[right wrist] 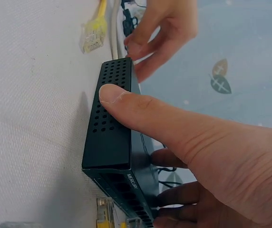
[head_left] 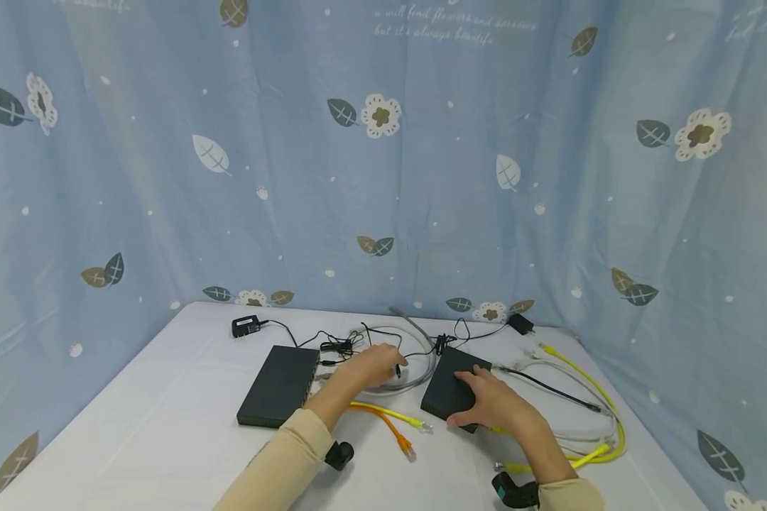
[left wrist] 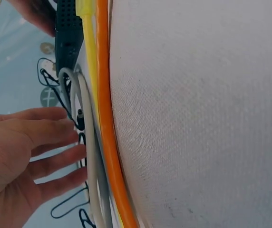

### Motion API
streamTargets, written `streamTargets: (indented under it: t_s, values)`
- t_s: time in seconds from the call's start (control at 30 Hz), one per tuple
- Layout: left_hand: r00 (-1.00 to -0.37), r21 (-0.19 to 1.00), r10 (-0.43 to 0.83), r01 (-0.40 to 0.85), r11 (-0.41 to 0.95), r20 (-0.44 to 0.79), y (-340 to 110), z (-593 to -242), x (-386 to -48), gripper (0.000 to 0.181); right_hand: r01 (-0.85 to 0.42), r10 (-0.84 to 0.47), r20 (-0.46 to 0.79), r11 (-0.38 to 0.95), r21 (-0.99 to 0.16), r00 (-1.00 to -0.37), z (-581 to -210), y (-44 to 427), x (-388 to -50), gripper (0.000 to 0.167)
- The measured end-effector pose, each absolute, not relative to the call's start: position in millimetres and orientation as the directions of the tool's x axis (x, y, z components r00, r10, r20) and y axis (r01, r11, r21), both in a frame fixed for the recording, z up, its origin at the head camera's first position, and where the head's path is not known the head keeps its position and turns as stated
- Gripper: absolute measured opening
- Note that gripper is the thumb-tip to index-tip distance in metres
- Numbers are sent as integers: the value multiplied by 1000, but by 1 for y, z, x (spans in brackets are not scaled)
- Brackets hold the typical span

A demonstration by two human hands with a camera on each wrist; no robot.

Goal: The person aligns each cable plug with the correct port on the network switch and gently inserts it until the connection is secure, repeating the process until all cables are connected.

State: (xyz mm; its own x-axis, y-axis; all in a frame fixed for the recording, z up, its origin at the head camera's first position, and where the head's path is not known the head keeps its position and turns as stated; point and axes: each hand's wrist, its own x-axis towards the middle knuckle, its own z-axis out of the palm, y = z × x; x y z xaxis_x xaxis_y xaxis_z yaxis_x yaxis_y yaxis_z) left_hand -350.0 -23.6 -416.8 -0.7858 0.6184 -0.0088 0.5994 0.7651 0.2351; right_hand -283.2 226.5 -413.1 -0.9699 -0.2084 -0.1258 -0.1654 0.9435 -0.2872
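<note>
My right hand point(head_left: 493, 399) grips a black network switch point(head_left: 446, 387) near its front right corner. The right wrist view shows the thumb against the vented side of the switch point(right wrist: 114, 147) and the other fingers over its top. Just left of it, my left hand point(head_left: 372, 365) pinches a thin black power plug point(head_left: 398, 370) at the fingertips. In the left wrist view that plug point(left wrist: 81, 119) points past the grey cable point(left wrist: 92, 161), with thumb and forefinger at its lead. A second black box point(head_left: 280, 387) lies left of my left forearm, its ports partly hidden.
Orange point(head_left: 393, 431) and yellow point(head_left: 390, 413) network cables lie below the left hand, plugs toward the right. A grey cable point(head_left: 422, 372) loops behind. Power adapters stand at the back left point(head_left: 246, 326) and back right point(head_left: 520, 324). More yellow cable point(head_left: 620, 426) curls at the right.
</note>
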Motion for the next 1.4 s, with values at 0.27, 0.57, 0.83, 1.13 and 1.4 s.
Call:
streamTargets:
  t_s: [0.27,0.57,0.83,1.13,1.4]
  values:
    - [-784,179,621,609,773,-14,-20,-416,-346,31,-166,-209,-127,943,-290,-970,-415,227,-283,100]
    - [-777,134,630,625,769,11,-20,-422,-349,29,-164,-210,-130,941,-296,-969,-416,227,-284,100]
    - [-780,144,625,623,769,40,-20,-422,-352,26,-160,-208,-128,937,-309,-970,-416,229,-283,100]
    - [-764,120,639,645,755,89,-20,-423,-352,25,-164,-210,-122,937,-309,-970,-418,230,-285,100]
    - [-771,98,631,636,765,83,-17,-423,-353,20,-152,-197,-127,943,-296,-972,-417,229,-285,100]
